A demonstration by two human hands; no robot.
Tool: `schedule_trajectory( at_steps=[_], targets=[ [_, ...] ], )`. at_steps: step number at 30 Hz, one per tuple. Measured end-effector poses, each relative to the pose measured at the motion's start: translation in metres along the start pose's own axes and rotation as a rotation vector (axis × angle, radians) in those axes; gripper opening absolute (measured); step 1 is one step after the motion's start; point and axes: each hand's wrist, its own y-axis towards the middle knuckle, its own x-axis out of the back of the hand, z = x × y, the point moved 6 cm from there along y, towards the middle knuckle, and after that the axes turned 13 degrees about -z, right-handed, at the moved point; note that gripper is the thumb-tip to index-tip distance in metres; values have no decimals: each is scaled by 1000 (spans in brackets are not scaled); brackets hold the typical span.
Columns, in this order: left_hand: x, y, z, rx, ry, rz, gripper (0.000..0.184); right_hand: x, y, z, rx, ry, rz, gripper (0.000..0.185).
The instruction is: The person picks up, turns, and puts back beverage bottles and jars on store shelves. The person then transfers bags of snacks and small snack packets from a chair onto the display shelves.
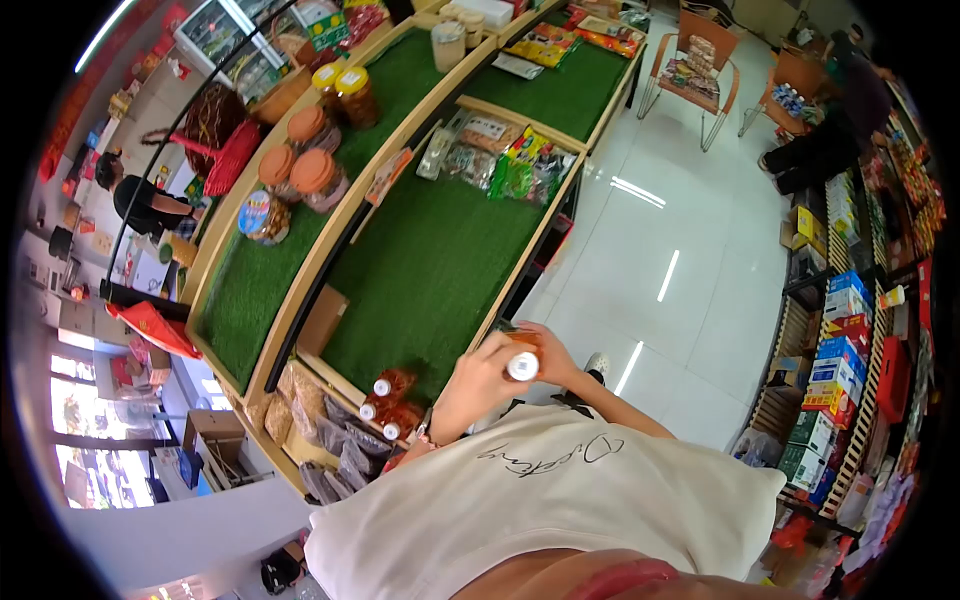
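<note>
A bottle point(524, 345) of reddish-orange liquid is held in front of my shirt, its white cap facing up at the camera. My left hand point(483, 382), with a bracelet at the wrist, has its fingers closed around the near left side. From the right, my right hand point(548, 358) grips the same bottle; some of its fingers are hidden behind it. Several similar bottles point(398, 383) with white caps are at the near corner of the green-lined shelf point(420, 270), left of my left hand.
Lidded jars point(315, 175) stand on the upper green tier. Packaged snacks point(530, 165) lie at the shelf's far end. Bagged goods point(345, 445) fill a lower bin. Boxes line the right-hand rack point(775, 400). One person point(150, 205) is at left, another point(850, 110) at far right.
</note>
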Motion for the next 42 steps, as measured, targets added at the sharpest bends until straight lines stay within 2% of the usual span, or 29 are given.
schedule_trajectory(
  at_steps=[1, 2, 5, 6, 7, 8, 9, 10, 12, 14, 17, 21, 22, 25, 26, 29, 30, 33, 36, 42],
  targets=[
    [-11, 11, -17, -40, -21, 43, 38, 27, -1, 3, -24, 63, -101, 80],
    [-16, 27, -43, -58, -82, 93, 35, 56, 0, 29, 69, -2, -158, 78],
    [-31, 70, -99, -156, -323, 41, 40, 126, -3, 111, 337, -149, -310, 73],
    [-38, 82, -113, -142, -396, 122, 41, 140, -2, 138, 365, -20, -344, 72],
    [-45, 95, -123, -214, -473, 84, 40, 161, -10, 140, 277, 21, -392, 73],
    [-54, 106, -133, -289, -554, 47, 39, 177, -24, 95, 199, 59, -262, 78],
    [-64, 115, -142, -365, -635, 13, 39, 193, -32, 100, 161, 104, -291, 79],
    [-84, 119, -141, -312, -720, 49, 23, 207, -36, 112, 147, 136, -323, 79],
    [-122, 129, -146, -300, -746, 89, 15, 234, -44, 137, 118, 187, -379, 79],
    [-160, 139, -155, -260, -808, 161, 15, 259, -48, 151, 102, 212, -420, 80],
    [-196, 152, -171, -296, -886, 77, 12, 293, -49, 160, 79, 241, -476, 80],
    [-218, 175, -181, -456, -964, 22, 14, 329, -35, 161, 56, 281, -511, 81],
    [-222, 182, -181, -471, -1023, 60, 17, 334, -29, 160, 53, 291, -517, 82],
    [-234, 203, -189, -402, -1363, -30, 36, 353, -8, 152, 41, 329, -525, 82],
    [-244, 210, -180, -458, -1381, 0, 70, 358, 1, 148, 35, 337, -527, 82],
    [-273, 227, -155, -284, -1268, 248, 93, 376, 34, 139, 38, 360, -527, 83],
    [-275, 245, -165, -369, -1336, 257, 107, 383, 45, 136, 39, 363, -529, 83],
    [-294, 286, -151, -250, -1285, 274, 108, 404, 92, 128, 49, 361, -523, 84],
    [-309, 347, -145, -353, -1277, 253, 111, 430, 144, 130, 69, 348, -537, 85],
    [-327, 462, -133, -376, -1188, 284, 110, 482, 240, 132, 91, 325, -575, 86]
  ],
)
